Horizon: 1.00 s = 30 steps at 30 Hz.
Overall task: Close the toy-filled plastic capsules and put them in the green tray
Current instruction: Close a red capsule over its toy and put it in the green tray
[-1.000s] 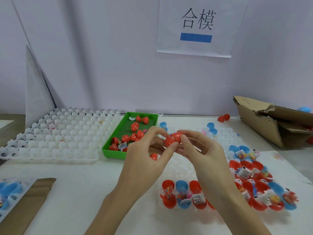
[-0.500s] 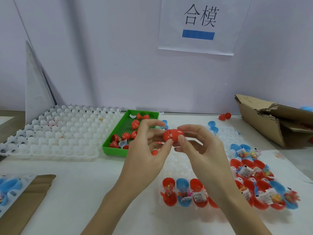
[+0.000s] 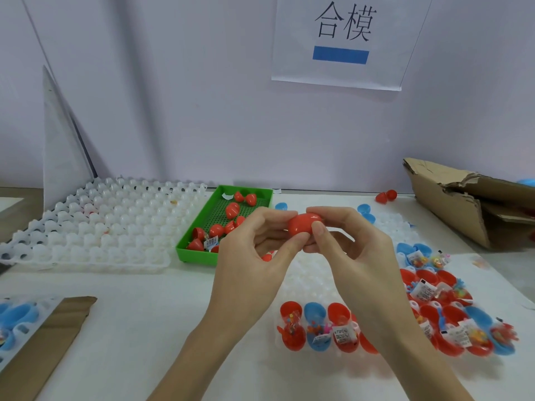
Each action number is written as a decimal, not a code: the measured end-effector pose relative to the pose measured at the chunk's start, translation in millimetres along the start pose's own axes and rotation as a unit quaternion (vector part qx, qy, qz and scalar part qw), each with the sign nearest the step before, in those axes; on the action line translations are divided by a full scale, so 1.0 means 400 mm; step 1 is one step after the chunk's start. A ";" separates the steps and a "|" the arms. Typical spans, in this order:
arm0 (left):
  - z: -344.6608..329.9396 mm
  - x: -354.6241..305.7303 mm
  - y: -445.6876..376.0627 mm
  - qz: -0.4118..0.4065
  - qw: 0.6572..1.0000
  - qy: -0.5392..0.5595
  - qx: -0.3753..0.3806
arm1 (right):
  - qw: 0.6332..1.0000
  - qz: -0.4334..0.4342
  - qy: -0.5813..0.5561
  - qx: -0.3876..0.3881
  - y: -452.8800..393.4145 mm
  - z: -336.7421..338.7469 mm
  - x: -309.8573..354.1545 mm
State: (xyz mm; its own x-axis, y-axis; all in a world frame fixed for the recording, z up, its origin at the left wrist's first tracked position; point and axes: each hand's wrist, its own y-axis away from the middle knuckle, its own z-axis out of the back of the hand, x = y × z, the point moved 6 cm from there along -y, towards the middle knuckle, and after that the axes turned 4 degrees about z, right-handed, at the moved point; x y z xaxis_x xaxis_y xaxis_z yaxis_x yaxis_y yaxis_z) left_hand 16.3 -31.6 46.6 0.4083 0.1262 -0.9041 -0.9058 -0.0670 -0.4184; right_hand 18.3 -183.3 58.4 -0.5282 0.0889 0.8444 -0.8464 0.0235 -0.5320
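The white table (image 3: 150,328) carried every item inspected. At its far left lay a large white cell tray (image 3: 95,224), its pockets apparently vacant. A torn cardboard box (image 3: 463,204) stood at the far right. Just beside the cell tray's right edge sat the green tray (image 3: 197,256), holding roughly ten red capsules, some of them seemingly not fully closed. Under and to the right of the hands lay a second white holder (image 3: 312,285), with open red and blue capsules (image 3: 318,331) seated in it, each showing a toy or printed label.

The left hand (image 3: 252,264) and right hand (image 3: 356,256) met above that holder, near the green tray's right edge. Both gripped one red capsule (image 3: 302,224) between thumbs and curled fingertips, the left at its left end, the right at its right end. The halves appeared joined; whether the seam had fully seated could not be confirmed.

Assessment: the capsule was judged light, rigid, smooth thin plastic, liable to slip under a sideways pinch and to spring apart if squeezed across the seam. Hold was best taken on the two domed ends, pressing along the axis. Once shut, it could be released into the green tray with little risk of damage.
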 end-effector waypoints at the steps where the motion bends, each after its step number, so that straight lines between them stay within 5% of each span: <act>1: 0.001 -0.003 0.001 -0.003 1.000 0.001 -0.002 | 1.000 -0.004 -0.009 -0.001 0.000 0.000 0.000; 10: 0.013 -0.011 -0.005 -0.012 1.000 0.017 -0.008 | 1.000 0.004 -0.026 0.002 0.001 -0.003 0.008; 20: 0.028 -0.001 -0.002 0.043 0.995 0.078 -0.049 | 0.964 0.129 0.226 0.053 0.033 -0.054 0.020; 30: -0.014 -0.017 0.025 0.048 0.992 0.097 -0.066 | 0.928 0.183 0.322 -0.041 0.040 -0.033 0.045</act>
State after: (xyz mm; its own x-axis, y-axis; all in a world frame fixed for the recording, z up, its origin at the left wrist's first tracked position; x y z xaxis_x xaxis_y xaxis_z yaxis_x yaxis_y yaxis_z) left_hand 5.2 -38.8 48.0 0.3474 -0.0787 -0.9344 -0.9237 -0.2005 -0.3265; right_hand -3.8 -168.1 64.3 -0.6072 0.6820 0.4076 -0.5965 -0.0524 -0.8009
